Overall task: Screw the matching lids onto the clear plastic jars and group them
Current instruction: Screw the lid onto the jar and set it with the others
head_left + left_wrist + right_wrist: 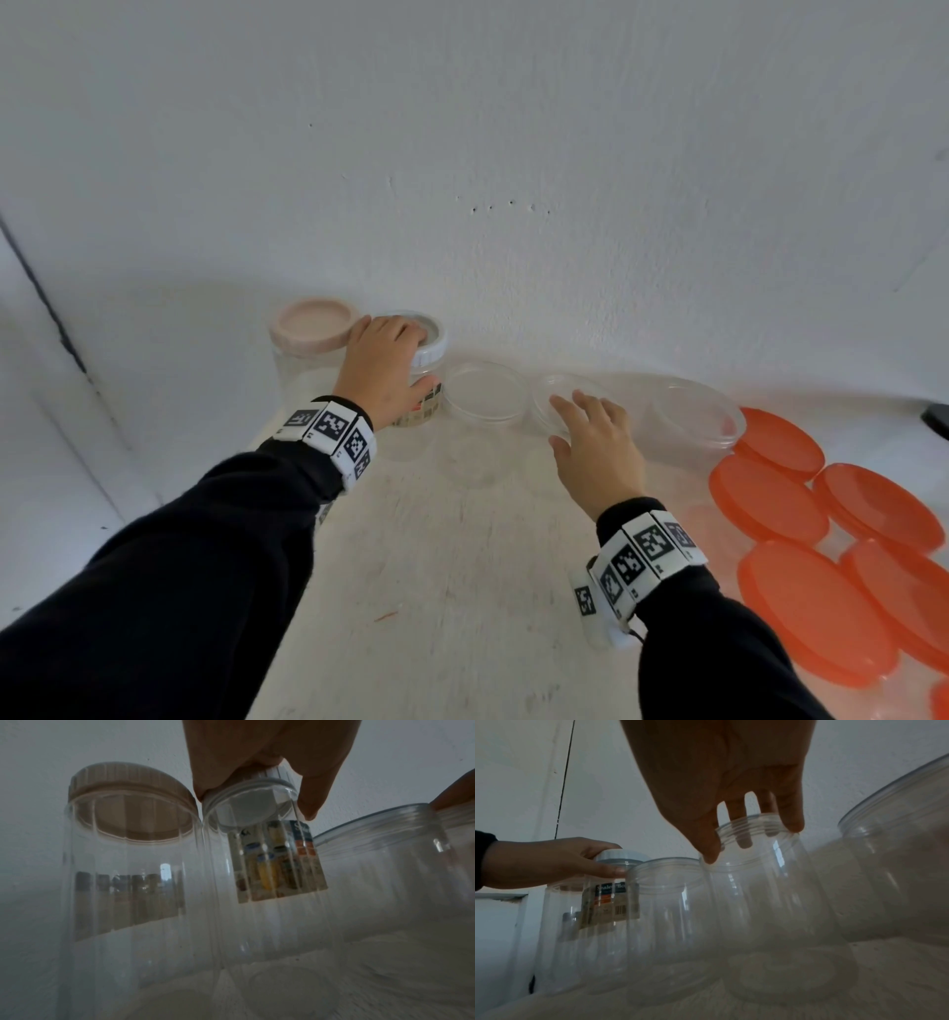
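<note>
- Nearest the head camera: 2 dark sleeves with checkered wristbands [648,557]; orange lids [769,498] lie loose on the table [462,591], just right of the right arm.
- Left hand [382,367] grips the white lid [275,775] of the labelled jar [280,862] from above, fingers curled round its rim. This jar stands upright at the wall, touching the jar with the pink lid [314,324] on its left.
- Right hand [731,787] is over an open jar [770,882]: fingers fairly straight, tips reaching down over the threaded rim [754,825], thumb outside the near wall. Whether it truly pinches the rim I cannot tell; it reads as loose.
- Another open jar [485,395] stands between the 2 hands; a wide open jar [693,416] sits to the right, near the orange lids.
- Key relation: the open jar sits directly below the right hand, axis upright; the lids lie right of it, so the right hand is the nearer one.
- Judgement: 2 jars capped, 3 open.
</note>
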Demonstrator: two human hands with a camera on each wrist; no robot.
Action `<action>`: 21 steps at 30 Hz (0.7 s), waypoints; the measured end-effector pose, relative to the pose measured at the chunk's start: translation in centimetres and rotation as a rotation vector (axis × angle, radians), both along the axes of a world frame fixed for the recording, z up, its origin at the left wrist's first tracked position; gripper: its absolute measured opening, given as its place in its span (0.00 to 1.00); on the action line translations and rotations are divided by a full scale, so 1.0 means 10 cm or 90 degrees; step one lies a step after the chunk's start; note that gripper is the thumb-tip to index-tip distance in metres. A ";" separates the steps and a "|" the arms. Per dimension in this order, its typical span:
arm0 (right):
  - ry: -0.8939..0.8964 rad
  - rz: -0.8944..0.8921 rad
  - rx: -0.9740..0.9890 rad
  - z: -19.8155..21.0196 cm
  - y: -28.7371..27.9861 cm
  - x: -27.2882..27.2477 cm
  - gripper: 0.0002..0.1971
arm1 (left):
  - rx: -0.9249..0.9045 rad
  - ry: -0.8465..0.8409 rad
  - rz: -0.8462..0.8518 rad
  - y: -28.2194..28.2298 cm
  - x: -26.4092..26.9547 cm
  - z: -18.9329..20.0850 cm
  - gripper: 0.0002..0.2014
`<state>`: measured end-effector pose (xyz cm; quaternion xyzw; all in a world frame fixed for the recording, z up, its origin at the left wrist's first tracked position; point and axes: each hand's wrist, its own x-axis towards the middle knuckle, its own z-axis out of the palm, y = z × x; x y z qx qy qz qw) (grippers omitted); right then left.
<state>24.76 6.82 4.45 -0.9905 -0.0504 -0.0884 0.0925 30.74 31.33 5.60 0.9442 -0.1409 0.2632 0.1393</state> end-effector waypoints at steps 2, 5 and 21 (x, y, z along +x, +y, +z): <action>0.004 0.004 -0.006 0.01 -0.01 0.00 0.26 | -0.002 -0.002 0.000 0.00 0.00 0.00 0.24; 0.033 0.024 0.006 0.06 -0.04 0.01 0.26 | -0.001 -0.001 -0.002 0.00 0.00 -0.01 0.24; 0.101 -0.321 0.021 0.07 -0.83 0.44 0.29 | 0.001 -0.015 -0.006 0.01 0.03 -0.01 0.24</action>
